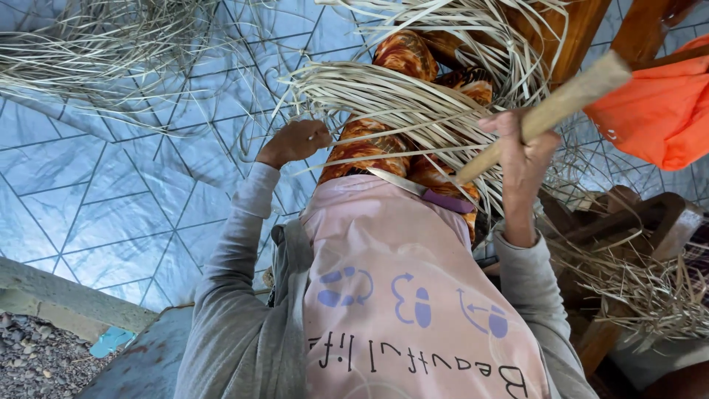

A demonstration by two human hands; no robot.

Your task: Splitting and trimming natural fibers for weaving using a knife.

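A bundle of pale dried leaf strips (pixel 391 100) lies across my lap, over an orange patterned skirt (pixel 369 148). My left hand (pixel 295 140) is clenched at the bundle's left end and grips some of the strips. My right hand (pixel 521 159) is raised on the right and is closed around a light wooden stick (pixel 569 96). The stick slants up to the right above the strips. A pink apron (pixel 399 288) and grey sleeves fill the lower part of the view.
More loose strips (pixel 96 52) are heaped on the blue-grey tiled floor (pixel 111 192) at the upper left. An orange cloth (pixel 657 111) hangs at the upper right. Dark wooden pieces (pixel 635 214) with straw stand on the right. Gravel (pixel 37 362) lies at the lower left.
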